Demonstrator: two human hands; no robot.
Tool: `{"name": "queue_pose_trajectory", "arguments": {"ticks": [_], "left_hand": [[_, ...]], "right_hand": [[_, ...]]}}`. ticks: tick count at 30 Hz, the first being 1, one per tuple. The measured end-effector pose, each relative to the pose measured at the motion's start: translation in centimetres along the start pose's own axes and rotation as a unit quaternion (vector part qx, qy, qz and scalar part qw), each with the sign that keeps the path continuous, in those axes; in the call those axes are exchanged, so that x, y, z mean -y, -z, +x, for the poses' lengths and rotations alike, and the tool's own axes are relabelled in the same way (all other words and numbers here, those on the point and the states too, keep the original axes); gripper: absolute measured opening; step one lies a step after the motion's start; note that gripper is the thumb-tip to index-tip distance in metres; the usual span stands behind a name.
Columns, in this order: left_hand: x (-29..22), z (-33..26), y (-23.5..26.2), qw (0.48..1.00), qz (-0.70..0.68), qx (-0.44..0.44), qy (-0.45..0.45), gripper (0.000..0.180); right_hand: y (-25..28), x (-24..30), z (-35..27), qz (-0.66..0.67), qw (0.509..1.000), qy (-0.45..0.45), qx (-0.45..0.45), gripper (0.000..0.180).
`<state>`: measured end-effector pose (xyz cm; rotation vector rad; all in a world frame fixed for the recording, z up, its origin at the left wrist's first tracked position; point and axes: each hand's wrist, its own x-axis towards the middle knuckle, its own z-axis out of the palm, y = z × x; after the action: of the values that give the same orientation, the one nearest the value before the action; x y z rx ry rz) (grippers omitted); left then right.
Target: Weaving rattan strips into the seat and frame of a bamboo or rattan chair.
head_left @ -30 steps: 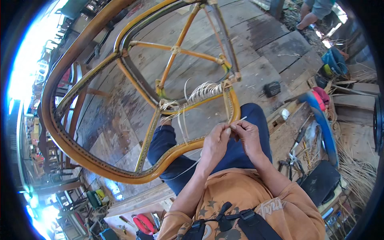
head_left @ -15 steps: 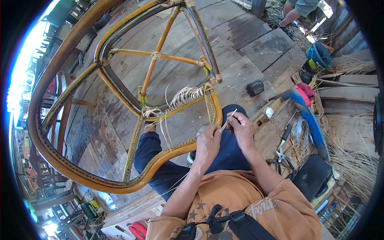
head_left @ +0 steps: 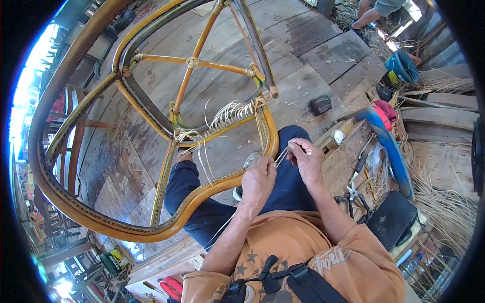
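Between my hands runs a pale cane strip (head_left: 281,157), which looks like two thin strands side by side. My left hand (head_left: 258,179) is closed on one end, beside the curved front rail. The other end sits in a pinch of my right hand (head_left: 307,161), above my right knee. A rattan chair frame (head_left: 204,194) stands before me, its rails brown and yellow with rows of small holes along the inner face. Loose cane loops (head_left: 230,115) wrap one of its crossbars, and several tails hang down from there.
At my right, a wooden bench holds pliers (head_left: 356,197), a black pouch (head_left: 394,219) and a curved blue piece (head_left: 386,144). Cane scraps (head_left: 449,212) pile beyond it. A dark block (head_left: 320,104) lies on the plank floor; a blue bucket (head_left: 401,68) and another person's leg (head_left: 368,17) are farther off.
The strip's tip no longer sticks up past my right fingers, and two strands now show between my hands. The chair frame appears slightly farther left in view.
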<state>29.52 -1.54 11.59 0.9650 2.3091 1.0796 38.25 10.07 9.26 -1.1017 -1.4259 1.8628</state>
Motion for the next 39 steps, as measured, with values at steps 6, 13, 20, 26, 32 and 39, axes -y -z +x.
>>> {"name": "queue_pose_trajectory", "arguments": {"ticks": [6,13,20,26,32,39], "left_hand": [[-0.6,1.3,-1.5,0.992,-0.09,0.082,0.035,0.018],[1.2,0.2,-1.5,0.956,-0.154,0.214,0.132,0.013],[2.2,-2.4,-3.2,0.938,-0.147,0.297,0.099,0.011],[0.6,-1.4,-0.7,0.907,-0.241,0.259,0.227,0.011],[0.8,-1.7,1.1,0.914,-0.257,0.22,0.224,0.012],[0.2,-2.2,1.1,0.909,-0.276,0.216,0.224,0.015]], "right_hand": [[1.6,-0.2,-0.2,-0.006,0.999,-0.034,-0.025,0.011],[2.0,-1.3,-1.2,0.116,0.992,-0.014,-0.051,0.013],[8.5,-1.2,-3.6,0.05,0.989,-0.061,-0.129,0.011],[25.1,-4.8,-6.7,-0.443,0.865,0.033,-0.234,0.015],[30.6,-6.3,-14.6,-0.497,0.784,-0.065,-0.365,0.018],[33.4,-10.0,-20.2,-0.478,0.747,-0.216,-0.409,0.022]]}}
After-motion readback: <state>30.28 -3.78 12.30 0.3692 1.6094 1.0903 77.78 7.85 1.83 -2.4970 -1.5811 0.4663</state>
